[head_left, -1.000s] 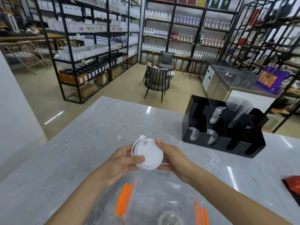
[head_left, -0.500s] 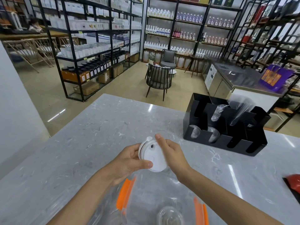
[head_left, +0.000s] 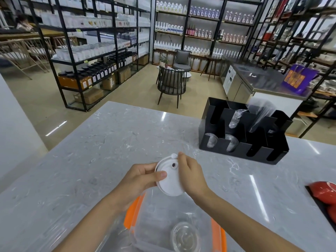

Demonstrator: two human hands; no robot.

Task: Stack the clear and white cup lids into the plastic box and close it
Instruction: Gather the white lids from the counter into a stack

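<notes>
A white cup lid [head_left: 170, 179] with a small dark sip hole is held tilted above the far edge of the clear plastic box [head_left: 156, 215]. My left hand [head_left: 140, 180] pinches its left rim with the thumb on top. Fingers of my right hand [head_left: 190, 174] press on its right side and its small tab. The box has orange clips [head_left: 131, 211] on both sides and stands open at the near table edge. A clear lid [head_left: 185, 237] lies on the box's bottom.
A black organizer [head_left: 241, 150] with clear cups and plastic sleeves stands at the right on the grey marble table [head_left: 109, 142]. A red object [head_left: 325, 191] lies at the right edge. Shelves and chairs fill the room beyond.
Both hands carried the white lid a little to the right and tilted it; the sip hole now shows. The view dipped, showing more of the box.
</notes>
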